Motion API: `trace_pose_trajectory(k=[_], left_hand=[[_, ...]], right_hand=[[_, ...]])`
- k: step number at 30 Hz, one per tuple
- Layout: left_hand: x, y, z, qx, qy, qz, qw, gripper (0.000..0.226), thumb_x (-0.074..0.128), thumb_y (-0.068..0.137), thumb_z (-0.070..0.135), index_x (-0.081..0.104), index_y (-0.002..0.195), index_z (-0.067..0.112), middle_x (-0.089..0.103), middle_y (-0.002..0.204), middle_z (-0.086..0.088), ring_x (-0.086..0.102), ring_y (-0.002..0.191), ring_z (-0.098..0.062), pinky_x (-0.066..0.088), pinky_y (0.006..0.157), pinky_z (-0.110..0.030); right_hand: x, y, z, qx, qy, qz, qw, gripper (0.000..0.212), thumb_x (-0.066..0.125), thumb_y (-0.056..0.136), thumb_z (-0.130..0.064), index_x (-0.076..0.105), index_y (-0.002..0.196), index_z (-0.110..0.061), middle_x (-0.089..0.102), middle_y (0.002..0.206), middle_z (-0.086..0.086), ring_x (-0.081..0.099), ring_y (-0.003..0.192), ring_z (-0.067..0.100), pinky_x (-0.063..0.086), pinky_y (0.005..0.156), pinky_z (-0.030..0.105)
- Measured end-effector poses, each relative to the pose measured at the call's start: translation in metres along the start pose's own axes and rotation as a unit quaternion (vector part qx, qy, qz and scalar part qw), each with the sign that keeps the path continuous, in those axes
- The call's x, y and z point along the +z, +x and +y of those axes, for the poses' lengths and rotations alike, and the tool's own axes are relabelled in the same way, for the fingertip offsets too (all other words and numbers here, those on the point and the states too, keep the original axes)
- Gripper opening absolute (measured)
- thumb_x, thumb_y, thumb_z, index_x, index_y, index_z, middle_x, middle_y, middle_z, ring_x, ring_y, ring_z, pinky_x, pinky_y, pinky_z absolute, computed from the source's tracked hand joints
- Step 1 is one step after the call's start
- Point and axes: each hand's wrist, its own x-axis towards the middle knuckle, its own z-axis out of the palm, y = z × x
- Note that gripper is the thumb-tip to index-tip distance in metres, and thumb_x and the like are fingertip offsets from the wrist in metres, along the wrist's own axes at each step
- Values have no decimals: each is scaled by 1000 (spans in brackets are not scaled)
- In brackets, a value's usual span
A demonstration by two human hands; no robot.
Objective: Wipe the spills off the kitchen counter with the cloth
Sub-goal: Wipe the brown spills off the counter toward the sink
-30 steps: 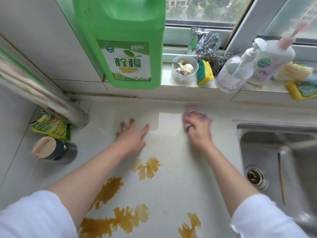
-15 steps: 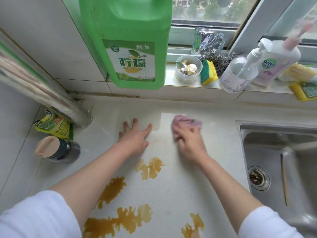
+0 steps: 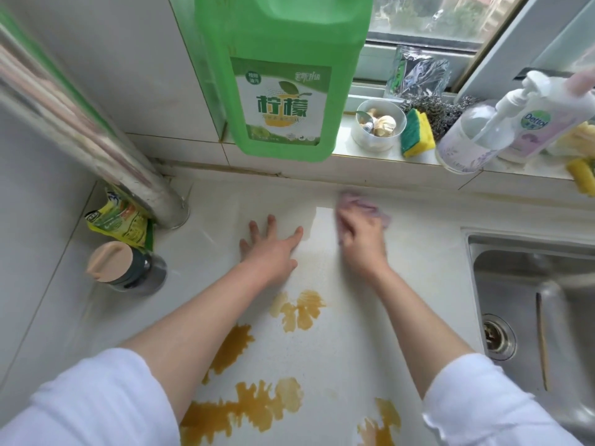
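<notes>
The right hand point(image 3: 362, 243) presses a pinkish cloth point(image 3: 365, 206) down on the pale tabletop point(image 3: 418, 268), fingers curled over it so only its far edge shows, blurred, near the back wall. The left hand point(image 3: 272, 249) lies flat on the tabletop just beside it, fingers straight and spread, holding nothing.

Brown spills sit nearer to the person than both hands: one patch point(image 3: 297, 312) just below the wrists, another point(image 3: 231, 347) partly under the left forearm, a long smear point(image 3: 244, 403) near the left sleeve point(image 3: 83, 403), and one point(image 3: 381, 423) at the bottom edge. The cloth is apart from all of them.

A steel sink point(image 3: 544, 333) opens at the right, with a thin stick point(image 3: 542, 342) lying in the basin beside the drain point(image 3: 497, 339). On the windowsill stand a big green jug point(image 3: 283, 75), a small white cup point(image 3: 378, 127), a yellow and green sponge point(image 3: 417, 133), a clear pump bottle point(image 3: 467, 136) and a soap bottle point(image 3: 541, 123). At the left, a metal pipe point(image 3: 93, 136) meets the tabletop, with a yellow packet point(image 3: 117, 220) and a dark jar point(image 3: 128, 268) with a beige lid near its foot.
</notes>
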Motion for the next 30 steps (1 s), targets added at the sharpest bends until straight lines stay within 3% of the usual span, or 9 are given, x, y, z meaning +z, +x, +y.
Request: trace_pose_trajectory(k=[4, 7, 9, 13, 17, 19, 21, 25, 30], left_hand=[[-5, -2, -25, 58, -37, 20, 997, 66, 45, 100, 30, 11, 156, 32, 0, 163, -16, 1, 149, -41, 13, 120, -51], [2, -33, -61, 61, -30, 68, 995, 62, 40, 102, 26, 13, 157, 16, 12, 163, -14, 8, 150, -35, 10, 123, -38], [15, -62, -77, 41, -20, 78, 996, 62, 38, 104, 27, 9, 158, 15, 6, 164, -14, 6, 150, -35, 9, 122, -38], [29, -82, -94, -15, -10, 88, 996, 63, 36, 103, 26, 5, 157, 18, -5, 163, -16, -1, 149, -39, 14, 122, -46], [34, -86, -108, -39, -33, 108, 993, 69, 44, 101, 30, 7, 157, 15, -2, 163, -17, 0, 149, -38, 16, 121, -45], [39, -90, -116, -41, -45, 95, 994, 71, 46, 100, 30, 7, 156, 14, -2, 163, -17, -1, 150, -37, 16, 121, -44], [41, -93, -125, -29, -44, 71, 996, 71, 44, 101, 25, 2, 157, 15, -7, 163, -15, -5, 151, -34, 15, 121, -42], [39, -90, -130, -2, -45, 33, 998, 68, 35, 102, 16, -5, 157, 13, -14, 162, -15, -11, 150, -36, 12, 121, -44], [37, -89, -138, 8, -36, 1, 999, 75, 34, 95, 2, -8, 156, 14, -18, 162, -14, -13, 149, -36, 11, 122, -45]], right_hand=[[-5, -55, -26, -95, 38, -178, 979, 37, 54, 75, -19, 76, 102, -33, 67, 121, -21, 61, 110, 20, 49, 94, 31], [-33, -58, 4, 46, 45, -81, 995, 28, 62, 79, -9, 80, 87, -28, 73, 110, -14, 62, 112, 13, 43, 89, 19], [-32, -42, 3, 100, 21, -4, 995, 32, 59, 83, -7, 76, 99, -29, 71, 119, -4, 58, 115, 25, 46, 87, 29], [27, -22, -64, 18, 11, -2, 1000, 33, 49, 91, -17, 68, 118, -19, 59, 137, 3, 49, 112, 37, 39, 88, 37], [57, -60, -116, -192, 17, -176, 965, 44, 55, 78, -11, 73, 113, -30, 65, 128, -11, 52, 115, 24, 47, 95, 36], [43, -69, -107, -180, 29, -232, 955, 39, 55, 74, -15, 75, 97, -38, 70, 111, -19, 56, 112, 14, 51, 90, 32], [29, -60, -88, -110, 43, -175, 978, 34, 54, 72, -19, 76, 88, -40, 72, 107, -19, 61, 110, 11, 52, 88, 31], [40, -10, -87, 3, 6, -36, 999, 42, 47, 84, -19, 69, 119, -23, 60, 135, 0, 48, 121, 33, 41, 95, 37], [100, -24, -147, -162, -5, -125, 979, 44, 47, 85, -14, 68, 124, -18, 59, 138, 5, 53, 125, 31, 38, 101, 39]])
